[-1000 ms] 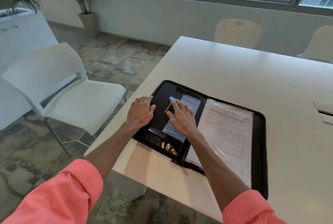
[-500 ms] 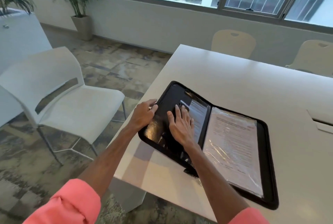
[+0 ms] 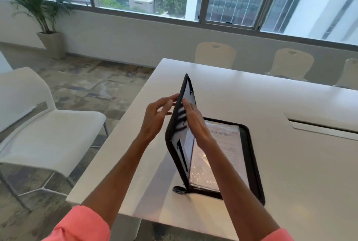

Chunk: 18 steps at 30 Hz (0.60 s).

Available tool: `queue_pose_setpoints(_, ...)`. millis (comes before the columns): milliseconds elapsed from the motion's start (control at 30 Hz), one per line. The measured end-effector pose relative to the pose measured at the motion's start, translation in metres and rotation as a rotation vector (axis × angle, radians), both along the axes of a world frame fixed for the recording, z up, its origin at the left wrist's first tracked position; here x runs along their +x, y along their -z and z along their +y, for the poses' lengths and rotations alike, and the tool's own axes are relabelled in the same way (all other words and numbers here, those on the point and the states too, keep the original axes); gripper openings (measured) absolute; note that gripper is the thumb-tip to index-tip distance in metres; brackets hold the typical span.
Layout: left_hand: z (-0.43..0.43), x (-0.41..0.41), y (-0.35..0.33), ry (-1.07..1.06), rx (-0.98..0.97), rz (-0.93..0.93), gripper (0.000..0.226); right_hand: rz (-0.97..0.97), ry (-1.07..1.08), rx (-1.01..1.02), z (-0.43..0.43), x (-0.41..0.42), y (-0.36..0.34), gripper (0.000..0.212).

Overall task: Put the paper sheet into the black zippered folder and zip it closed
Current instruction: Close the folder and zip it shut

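Observation:
The black zippered folder (image 3: 251, 155) lies near the table's left front corner, its right half flat on the table. The paper sheet (image 3: 226, 143) rests in that half under a clear sleeve. The folder's left cover (image 3: 179, 155) stands almost upright. My left hand (image 3: 157, 118) is behind the cover's outer side, fingertips at its raised edge. My right hand (image 3: 195, 124) lies flat against the cover's inner side, fingers pointing up. The zipper pull (image 3: 179, 189) sticks out at the near end of the spine.
The white table (image 3: 290, 163) stretches to the right, with a cable slot (image 3: 319, 126) in its top. A white chair (image 3: 48, 130) stands left of the table. Cream chairs (image 3: 215, 54) line the far side, and a potted plant (image 3: 44, 17) stands by the window.
The left cover has swung up from lying open on the table to nearly vertical, both hands rising with it. The view has tilted upward.

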<state>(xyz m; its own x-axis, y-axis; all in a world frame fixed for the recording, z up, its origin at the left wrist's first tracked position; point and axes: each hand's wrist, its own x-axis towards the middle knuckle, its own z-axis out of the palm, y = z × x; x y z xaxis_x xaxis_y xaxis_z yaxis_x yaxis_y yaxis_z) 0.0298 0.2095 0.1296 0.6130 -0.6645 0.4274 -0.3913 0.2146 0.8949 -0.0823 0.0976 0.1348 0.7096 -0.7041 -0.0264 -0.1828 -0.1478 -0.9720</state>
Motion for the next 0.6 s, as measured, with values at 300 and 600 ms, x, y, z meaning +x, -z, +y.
queue_pose_setpoints(300, -0.072, -0.086, 0.039, 0.156, 0.216, -0.33, 0.051, -0.018, 0.16, 0.165, -0.062, -0.1, -0.04, 0.054)
queue_pose_setpoints(600, -0.116, -0.12, 0.109, 0.292, 0.513, -0.451, 0.065, 0.17, 0.423, 0.053, -0.149, -0.18, 0.029, 0.032)
